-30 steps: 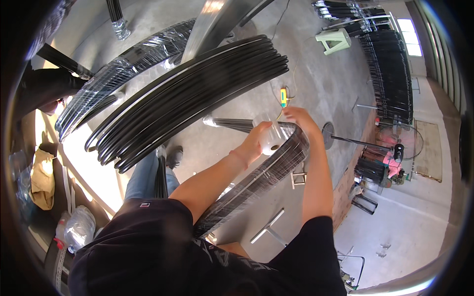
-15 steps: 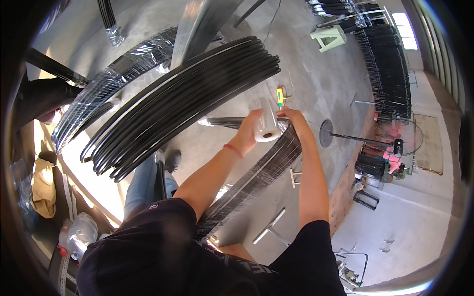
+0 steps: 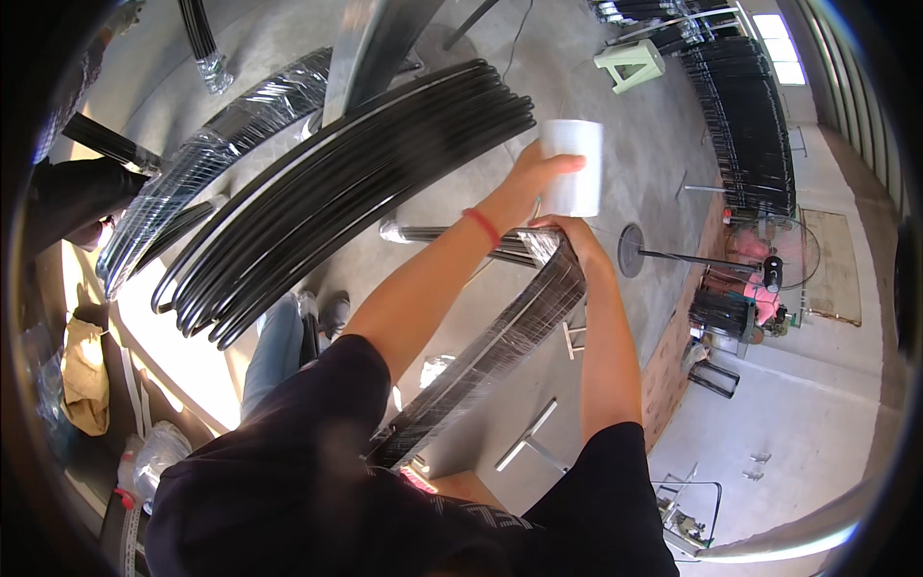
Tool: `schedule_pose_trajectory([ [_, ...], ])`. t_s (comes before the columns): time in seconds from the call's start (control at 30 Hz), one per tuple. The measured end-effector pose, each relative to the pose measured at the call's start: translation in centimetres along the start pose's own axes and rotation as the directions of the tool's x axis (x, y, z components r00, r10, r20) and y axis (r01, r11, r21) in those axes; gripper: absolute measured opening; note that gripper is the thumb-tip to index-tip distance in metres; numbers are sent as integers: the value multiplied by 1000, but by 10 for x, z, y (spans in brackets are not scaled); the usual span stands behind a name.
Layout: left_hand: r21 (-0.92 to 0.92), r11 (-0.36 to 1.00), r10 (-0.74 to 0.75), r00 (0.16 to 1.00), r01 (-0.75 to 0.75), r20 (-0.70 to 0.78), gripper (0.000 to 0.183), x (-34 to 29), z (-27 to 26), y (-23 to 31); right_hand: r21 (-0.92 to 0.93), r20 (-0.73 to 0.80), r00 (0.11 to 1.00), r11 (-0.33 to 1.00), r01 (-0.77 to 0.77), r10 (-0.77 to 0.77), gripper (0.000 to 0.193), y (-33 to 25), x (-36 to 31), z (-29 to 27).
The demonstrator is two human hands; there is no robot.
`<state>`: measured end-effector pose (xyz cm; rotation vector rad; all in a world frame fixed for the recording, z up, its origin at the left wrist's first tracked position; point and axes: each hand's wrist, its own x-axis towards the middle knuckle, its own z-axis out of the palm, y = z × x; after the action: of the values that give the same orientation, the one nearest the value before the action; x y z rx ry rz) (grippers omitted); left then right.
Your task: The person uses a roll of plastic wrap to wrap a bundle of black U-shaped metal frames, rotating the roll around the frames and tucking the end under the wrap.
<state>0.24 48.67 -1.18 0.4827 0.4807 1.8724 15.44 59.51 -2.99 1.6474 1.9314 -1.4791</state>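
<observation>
Apparently this is wrapping: the left hand clasps the film roll, one o'clock from the wrapped bundle; the right hand curls at its far end, grip unclear; the next turn likely needs taut film

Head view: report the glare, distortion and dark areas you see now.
In the head view, the sunlit patch at left is blown out and the pale roll looks almost bleached; also in the head view, the ribbed panel bows along the rim, and the corners go black.
</observation>
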Motion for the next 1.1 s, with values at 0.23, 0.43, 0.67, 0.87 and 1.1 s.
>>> schedule_pose_trajectory([
  [0.23, -143, 961, 252, 963, -238, 96, 42, 13, 16, 55, -499, -691, 666, 852, -159, -280, 31, -16, -18, 10],
  [0.43, -520, 822, -205, 972, 233, 111, 59, -110, -18, 82, 382, -836, 545, 781, 495, 64, 22, 37, -58, -12],
  [0.67, 219, 744, -665, 730, 631, 155, 55, -175, 11, 39, 320, -113, 969, 915, 246, -221, 22, 107, -23, 24],
  [0.87, 253, 778, -623, 760, 575, 186, 72, -186, 27, 31, 163, -76, 958, 944, 287, -278, 32, 65, 36, 52],
  [1.1, 259, 761, -639, 756, 595, 142, 80, -184, 14, 53, 127, -10, 907, 899, 418, -421, 47, 47, 64, 72],
])
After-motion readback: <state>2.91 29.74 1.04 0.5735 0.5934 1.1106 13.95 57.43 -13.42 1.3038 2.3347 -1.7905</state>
